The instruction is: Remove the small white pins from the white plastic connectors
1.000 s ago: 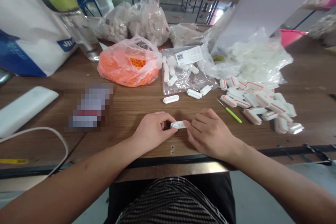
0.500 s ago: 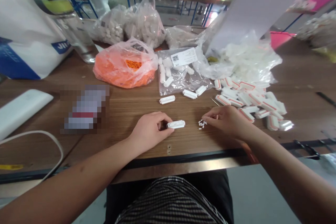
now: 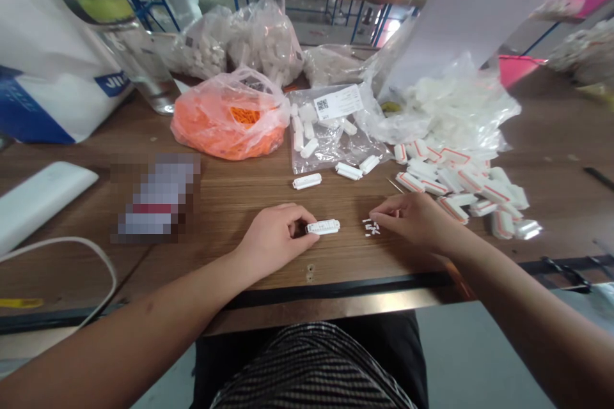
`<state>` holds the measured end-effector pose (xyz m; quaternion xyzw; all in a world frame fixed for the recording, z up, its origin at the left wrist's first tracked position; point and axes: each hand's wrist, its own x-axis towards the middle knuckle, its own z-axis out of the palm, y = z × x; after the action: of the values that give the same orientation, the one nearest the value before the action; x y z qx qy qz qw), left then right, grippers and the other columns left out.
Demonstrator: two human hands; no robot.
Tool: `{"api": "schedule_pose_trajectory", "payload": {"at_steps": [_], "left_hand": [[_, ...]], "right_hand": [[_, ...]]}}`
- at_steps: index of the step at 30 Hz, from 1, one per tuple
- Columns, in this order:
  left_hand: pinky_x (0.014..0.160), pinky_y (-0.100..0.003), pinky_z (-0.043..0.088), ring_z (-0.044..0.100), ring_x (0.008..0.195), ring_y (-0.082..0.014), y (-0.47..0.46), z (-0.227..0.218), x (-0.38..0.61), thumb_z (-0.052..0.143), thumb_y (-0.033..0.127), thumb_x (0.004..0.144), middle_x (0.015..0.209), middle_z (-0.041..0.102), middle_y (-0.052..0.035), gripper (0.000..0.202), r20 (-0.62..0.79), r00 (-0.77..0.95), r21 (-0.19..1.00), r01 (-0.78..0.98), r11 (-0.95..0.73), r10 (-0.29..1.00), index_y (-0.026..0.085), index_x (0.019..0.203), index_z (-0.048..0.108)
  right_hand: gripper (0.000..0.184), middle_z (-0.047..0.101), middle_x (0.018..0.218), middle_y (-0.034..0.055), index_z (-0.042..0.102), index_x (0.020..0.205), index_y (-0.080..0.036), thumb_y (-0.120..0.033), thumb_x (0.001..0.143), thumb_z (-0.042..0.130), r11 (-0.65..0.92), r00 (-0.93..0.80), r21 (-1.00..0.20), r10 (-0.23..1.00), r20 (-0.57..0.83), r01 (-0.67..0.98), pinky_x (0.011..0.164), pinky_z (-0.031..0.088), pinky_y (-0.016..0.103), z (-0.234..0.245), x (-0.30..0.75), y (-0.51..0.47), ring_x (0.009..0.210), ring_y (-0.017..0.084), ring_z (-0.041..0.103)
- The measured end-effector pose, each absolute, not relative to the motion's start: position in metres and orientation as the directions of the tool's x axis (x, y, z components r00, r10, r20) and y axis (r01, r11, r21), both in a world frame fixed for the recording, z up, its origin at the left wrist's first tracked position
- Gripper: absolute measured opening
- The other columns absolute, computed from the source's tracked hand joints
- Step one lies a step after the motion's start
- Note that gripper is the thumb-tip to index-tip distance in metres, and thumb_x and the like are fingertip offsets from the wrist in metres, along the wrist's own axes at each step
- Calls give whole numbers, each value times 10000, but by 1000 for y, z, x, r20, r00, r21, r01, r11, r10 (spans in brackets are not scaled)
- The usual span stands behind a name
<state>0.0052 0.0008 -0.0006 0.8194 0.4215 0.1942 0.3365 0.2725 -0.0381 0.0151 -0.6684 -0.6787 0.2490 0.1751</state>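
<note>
One white connector (image 3: 327,227) on or just above the brown tabletop (image 3: 240,192), in front of the torso, long axis nearly left-right, right end pointing slightly away from the wearer, left end pinched between thumb and forefinger of the left hand (image 3: 275,236). To its right, several tiny white bits (image 3: 369,227), too small to count surely, at the nearly closed thumb and forefinger of the right hand (image 3: 415,220); cannot tell if one is gripped. Beyond: three loose white pieces (image 3: 307,181), one orange-filled bag (image 3: 225,121), one red-striped pile (image 3: 472,185), overlapped past counting.
</note>
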Motion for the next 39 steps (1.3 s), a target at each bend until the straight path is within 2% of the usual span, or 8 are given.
{"api": "schedule_pose_trajectory", "payload": {"at_steps": [3,8,10,12,19,23,32,39], "left_hand": [[571,-249,360,462,544,-105,0,0,5,710,256,751,607,514,48,106,23,563,719,565,-405,826,222,852,709],[564,-246,356,453,533,-101,0,0,5,707,262,752,599,495,53,107,13,557,722,570,-394,830,219,851,706],[562,-246,356,452,531,-100,0,-1,5,710,264,750,595,489,54,110,13,553,724,569,-389,833,220,851,706],[564,-247,356,451,532,-101,0,-1,5,712,263,750,592,489,54,107,19,552,725,566,-392,833,217,846,707],[568,-247,354,458,543,-104,0,-1,5,707,265,757,605,519,47,110,33,568,719,558,-414,822,214,855,711],[572,-249,355,457,547,-105,0,-2,4,708,264,753,611,531,45,118,27,566,714,566,-412,824,219,862,714],[577,-249,362,468,549,-106,1,-1,4,716,257,747,606,535,47,117,41,571,713,558,-425,820,211,854,708],[571,-249,360,470,548,-107,1,-2,5,719,256,747,598,525,49,119,39,570,714,559,-422,821,212,858,708]], "right_hand": [[166,743,685,5,756,689,-226,-269,784,627,11,-54,-491,996,-73,871,554,436,291,16,269,-41,604,166,648],[249,710,598,10,696,559,-218,-207,788,598,129,-126,-219,992,26,967,653,408,347,24,254,-46,592,180,635],[231,704,585,9,705,574,-219,-192,776,598,125,-119,-169,992,45,978,699,409,372,25,250,-46,589,186,635],[205,703,589,3,718,604,-219,-182,764,594,83,-80,-211,997,21,974,687,416,359,23,250,-45,582,177,632],[161,681,579,10,719,661,-194,-302,732,624,-163,97,-539,984,-149,827,489,401,267,10,261,-42,540,157,600],[167,701,638,17,710,709,-191,-319,758,615,-93,51,-682,995,-81,726,509,438,259,8,261,-38,562,155,608],[184,688,671,11,715,702,-207,-231,817,573,274,-288,-454,957,40,848,617,436,283,12,275,-19,632,153,597],[222,713,677,16,747,765,-193,-272,851,558,199,-183,-449,980,79,871,571,406,274,11,271,-30,571,146,593]]}}
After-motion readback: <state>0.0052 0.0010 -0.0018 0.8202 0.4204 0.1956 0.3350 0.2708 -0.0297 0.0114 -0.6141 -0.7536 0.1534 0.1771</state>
